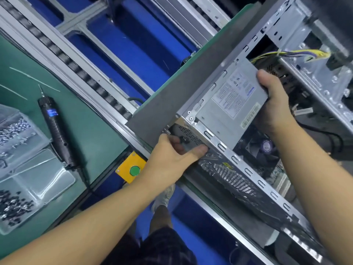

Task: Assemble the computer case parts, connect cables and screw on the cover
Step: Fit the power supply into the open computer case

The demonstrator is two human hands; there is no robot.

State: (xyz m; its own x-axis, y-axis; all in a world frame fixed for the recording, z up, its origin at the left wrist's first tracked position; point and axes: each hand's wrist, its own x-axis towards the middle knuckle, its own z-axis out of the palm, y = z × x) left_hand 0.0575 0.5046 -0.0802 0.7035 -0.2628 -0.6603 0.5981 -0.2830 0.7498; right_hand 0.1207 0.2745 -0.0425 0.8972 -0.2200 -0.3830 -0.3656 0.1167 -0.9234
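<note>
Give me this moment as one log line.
step: fitting PSU in case | right hand: grips PSU | left hand: holds case rear | screwdriver: lying on mat

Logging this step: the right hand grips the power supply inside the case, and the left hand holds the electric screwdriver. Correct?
Not quite. In the head view the electric screwdriver lies untouched on the green mat; the left hand grips the rear of the case. The right hand does grip the power supply.

Case (246, 171) bay: filled by power supply (229, 104), with right hand (275, 108) gripping its inner end and left hand (172, 155) on the rear wall. Cables (298, 53) cross the cavity beyond. Mat (91, 127): open strip between screwdriver (55, 127) and rail (84, 81).
</note>
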